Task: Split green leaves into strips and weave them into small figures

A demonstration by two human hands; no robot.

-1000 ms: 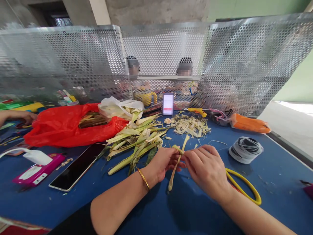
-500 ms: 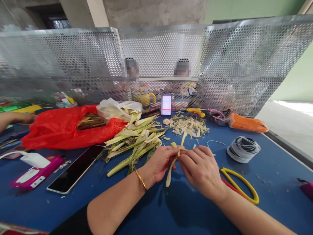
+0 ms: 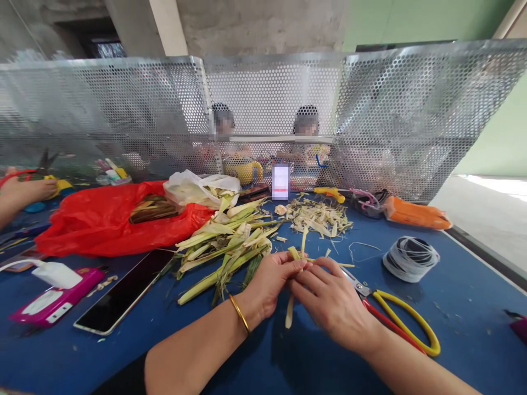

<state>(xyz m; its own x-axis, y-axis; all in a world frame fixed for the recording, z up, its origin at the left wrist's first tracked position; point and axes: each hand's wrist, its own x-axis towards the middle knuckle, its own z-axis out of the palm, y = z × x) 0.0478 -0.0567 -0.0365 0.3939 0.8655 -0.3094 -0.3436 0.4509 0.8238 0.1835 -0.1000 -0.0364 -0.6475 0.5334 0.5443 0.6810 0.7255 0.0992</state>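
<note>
At the far left edge of the blue bench [image 3: 473, 307] we list a co-worker's hand [image 3: 24, 189] by a red-handled tool. Next come a white charger [image 3: 57, 274] lying on a pink phone case [image 3: 53, 302], then a dark phone [image 3: 123, 293] lying flat. Behind these a red plastic bag [image 3: 102, 219] lies open, with a white bag [image 3: 201, 189] touching its right end. A heap of green leaves [image 3: 226, 241] spreads from the bags toward the middle. There we record the person's left hand [image 3: 272, 282] and right hand [image 3: 333, 304], fingertips meeting, both pinched shut on a pale leaf strip [image 3: 290, 315] whose lower end hangs to the bench between the wrists. Behind the hands lies a pile of pale trimmings [image 3: 319, 216], with a small lit phone [image 3: 281, 181] propped upright beyond it. Just right of the right hand we enter yellow-handled scissors [image 3: 405, 318] flat on the bench, then a coil of cord [image 3: 410, 258], and an orange object [image 3: 415, 214] near the back. A perforated metal screen [image 3: 411, 120] fences the bench's far side, with two people seated behind it. Above stands a concrete wall [image 3: 263, 22], and at the right a green wall [image 3: 494, 142].
</note>
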